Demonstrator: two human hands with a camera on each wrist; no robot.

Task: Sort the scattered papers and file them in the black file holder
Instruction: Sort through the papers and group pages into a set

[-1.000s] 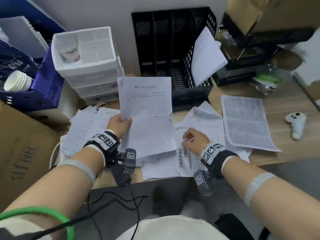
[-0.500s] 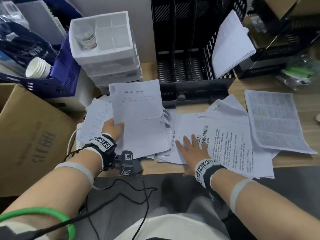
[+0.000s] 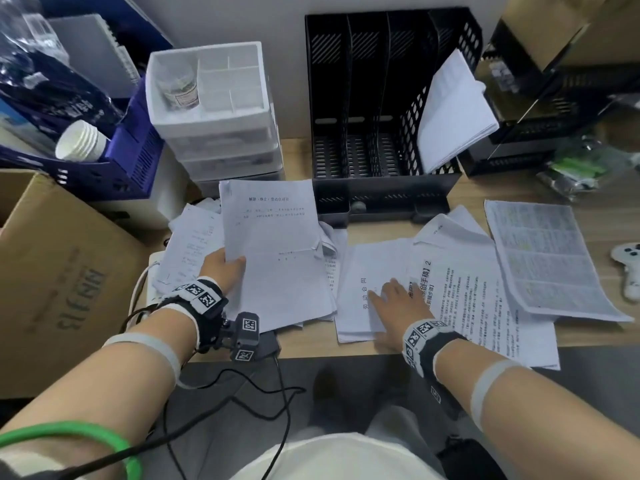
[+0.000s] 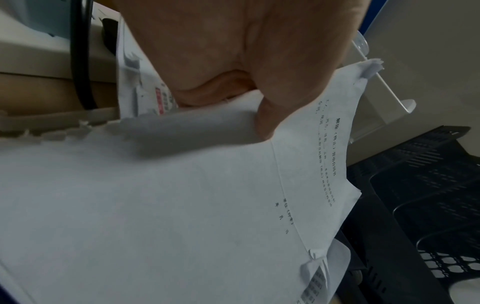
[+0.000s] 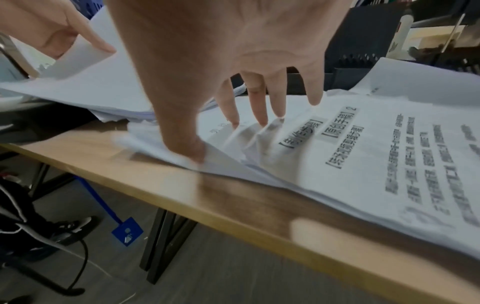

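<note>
The biggest change since a moment ago is in the right hand (image 3: pixel 398 308): then it pinched at a sheet, fingers bunched; now it lies spread, fingertips (image 5: pixel 261 121) and thumb pressing a loose sheet (image 3: pixel 360 292) on the desk (image 3: pixel 485 188) and rucking its near corner. I judge it is gathering the next paper for the pile.

The left hand (image 3: pixel 221 268) has kept its hold, thumb on top and fingers beneath, clamped on a stack of papers (image 3: pixel 277 251) that has sunk lower, nearly onto the desk.

Beyond both hands stands the black file holder (image 3: pixel 377 109), one bundle (image 3: pixel 453 109) leaning in its rightmost slot. More papers (image 3: pixel 540 258) spread out right of the pressing hand, so much sorting remains. The wooden desk's near edge lies just under the right wrist, grey floor below.
</note>
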